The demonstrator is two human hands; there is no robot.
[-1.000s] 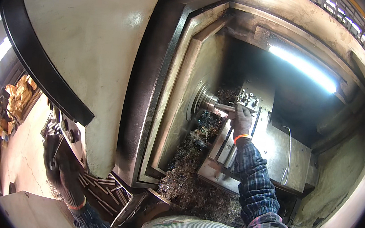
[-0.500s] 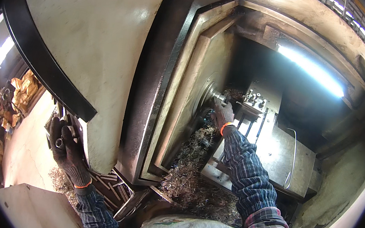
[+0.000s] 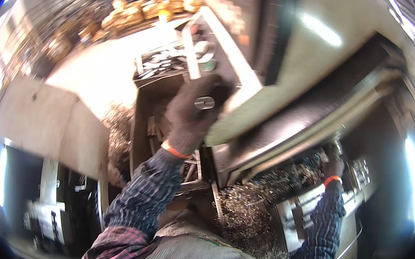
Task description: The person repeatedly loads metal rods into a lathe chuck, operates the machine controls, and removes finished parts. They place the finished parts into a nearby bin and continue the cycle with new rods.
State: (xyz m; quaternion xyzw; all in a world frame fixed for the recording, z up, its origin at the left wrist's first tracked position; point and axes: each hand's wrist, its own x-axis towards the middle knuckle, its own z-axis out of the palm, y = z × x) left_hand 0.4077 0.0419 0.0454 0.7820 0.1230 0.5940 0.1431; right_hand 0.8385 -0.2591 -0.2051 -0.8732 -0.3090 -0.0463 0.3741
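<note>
My left hand (image 3: 194,113), in a dark work glove with an orange cuff band, is raised over a metal bin. Its fingers are curled round a small round metal part (image 3: 204,102) with a slotted face; motion smears the fingertips. Farther right, my gloved right hand (image 3: 334,165) reaches into the lathe, up against the spindle. A shiny metal piece (image 3: 338,144) shows just beyond its fingers, which look closed, but blur hides what they grip.
Metal chips (image 3: 247,204) lie heaped below the spindle beside the tool slide (image 3: 297,217). The bin (image 3: 145,97) holds bar pieces; a tray (image 3: 166,62) of metal parts stands behind it. A pale machine cover (image 3: 299,78) slopes between my arms. Wrapped bundles (image 3: 128,12) line the far left.
My view has swung left, bringing the bin and the tray of parts into sight. My left hand has come away from the cover's edge with the metal part. My right hand stays at the spindle.
</note>
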